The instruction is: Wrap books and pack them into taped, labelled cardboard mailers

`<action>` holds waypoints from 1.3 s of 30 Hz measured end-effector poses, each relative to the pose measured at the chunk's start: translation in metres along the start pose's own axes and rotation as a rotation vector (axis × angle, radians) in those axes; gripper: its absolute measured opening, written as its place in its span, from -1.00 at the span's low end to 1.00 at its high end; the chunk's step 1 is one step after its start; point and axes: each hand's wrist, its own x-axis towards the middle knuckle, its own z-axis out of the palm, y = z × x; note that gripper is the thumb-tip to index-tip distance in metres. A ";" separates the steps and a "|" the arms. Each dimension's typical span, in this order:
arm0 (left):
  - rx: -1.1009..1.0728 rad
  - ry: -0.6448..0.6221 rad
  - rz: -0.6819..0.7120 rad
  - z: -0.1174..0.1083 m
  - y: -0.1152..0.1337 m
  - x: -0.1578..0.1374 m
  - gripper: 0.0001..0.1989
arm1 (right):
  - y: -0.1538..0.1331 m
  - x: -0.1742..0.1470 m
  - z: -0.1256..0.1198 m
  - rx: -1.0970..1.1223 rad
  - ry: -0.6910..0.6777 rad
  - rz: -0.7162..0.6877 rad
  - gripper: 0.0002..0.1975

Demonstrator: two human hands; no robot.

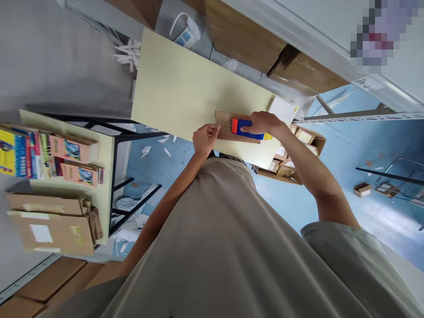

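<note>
A small brown cardboard box (224,118) lies on the pale yellow tabletop (175,84), near the edge closest to my body. My left hand (204,140) is at the box's left end, its fingers bent and pinching the edge there. My right hand (263,123) is wrapped round a blue and red tape dispenser (243,126), which rests over the top of the box with its red end pointing left. A bit of yellow shows under the right hand. Whether tape runs from the dispenser to the box is too small to tell.
White sheets or a flat white box (281,108) lie at the table's right end. Below stands an open carton (293,176) of small boxes. Behind the table are large cartons (245,37) and a power strip (187,37). Books (73,150) and flattened cardboard (53,232) fill a left-hand table.
</note>
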 end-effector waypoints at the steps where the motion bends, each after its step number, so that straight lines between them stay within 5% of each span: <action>1: 0.014 0.023 0.005 0.003 0.001 0.003 -0.73 | 0.000 0.000 0.000 -0.006 -0.016 0.007 -0.16; 18: -0.033 0.132 -0.018 0.025 0.004 0.018 -0.83 | -0.002 -0.027 -0.008 0.049 -0.068 0.050 -0.26; 22: -0.023 0.071 0.006 0.031 0.012 0.015 -0.83 | 0.022 -0.053 -0.009 0.049 -0.142 0.086 -0.30; 31: -0.057 0.036 -0.017 0.030 0.025 0.016 -0.74 | 0.123 -0.144 -0.007 0.092 -0.262 0.215 -0.38; 39: 0.013 0.052 0.031 0.029 0.029 0.018 -0.76 | 0.126 -0.131 0.025 0.059 -0.237 0.287 -0.32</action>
